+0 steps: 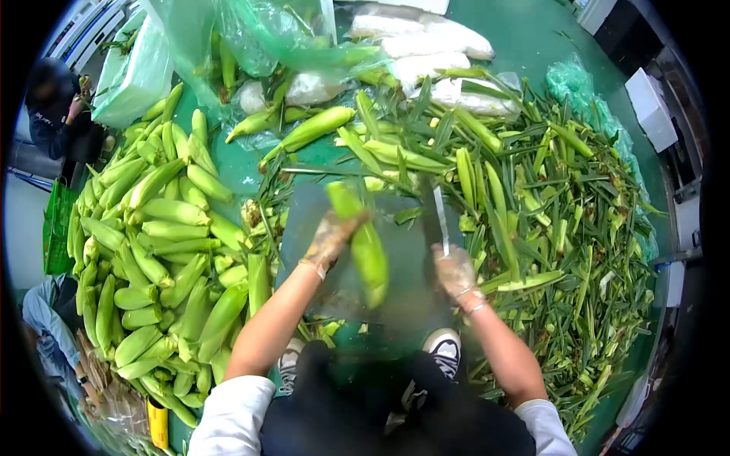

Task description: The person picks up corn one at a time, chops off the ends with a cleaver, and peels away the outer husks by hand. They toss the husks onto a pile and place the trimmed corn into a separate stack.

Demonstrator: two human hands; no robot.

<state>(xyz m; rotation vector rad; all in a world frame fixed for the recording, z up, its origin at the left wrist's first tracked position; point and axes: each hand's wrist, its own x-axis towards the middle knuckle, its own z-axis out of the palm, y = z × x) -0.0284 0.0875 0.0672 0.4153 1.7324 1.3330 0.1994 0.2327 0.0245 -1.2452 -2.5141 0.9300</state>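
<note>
In my left hand point(331, 237), gloved in something thin, is an ear of corn point(368, 262) in its green husk, blurred by motion. It is held over a grey cutting board point(304, 209). My right hand point(454, 271), also gloved, is closed round the handle of a knife point(440, 213), whose blade points away from me. The knife is apart from the corn, over the right side of the board. A cut piece of green husk point(408, 216) lies on the board between them.
Left of the board rises a big pile of corn ears point(167, 243). To the right spreads a heap of husk trimmings point(563, 304). White wrapped bundles point(426, 45) and a green plastic bag point(266, 38) lie at the back. Two people point(53, 114) are at the far left.
</note>
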